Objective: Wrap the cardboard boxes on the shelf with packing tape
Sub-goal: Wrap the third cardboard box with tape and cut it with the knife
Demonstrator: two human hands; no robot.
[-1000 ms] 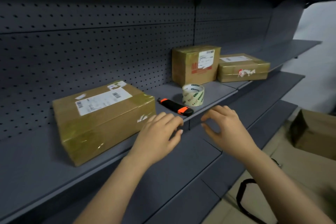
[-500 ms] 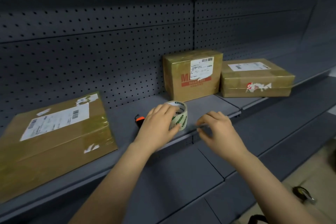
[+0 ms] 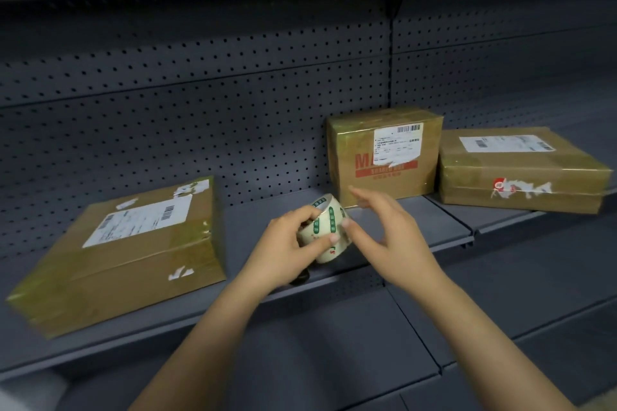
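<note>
A cream, green-printed roll of packing tape (image 3: 329, 233) is gripped by the left hand (image 3: 287, 253) just in front of the upright brown cardboard box (image 3: 384, 157). The right hand (image 3: 397, 237) is spread open beside the roll. Apparently the free end is being sought; it must be peeled next.

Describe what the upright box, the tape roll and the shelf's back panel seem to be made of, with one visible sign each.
Upright box: brown cardboard under glossy clear tape, shown by its sheen. Tape roll: probably pale plastic film, glossy, green print. Back panel: likely painted metal, matte grey, punched with regular holes.
</note>
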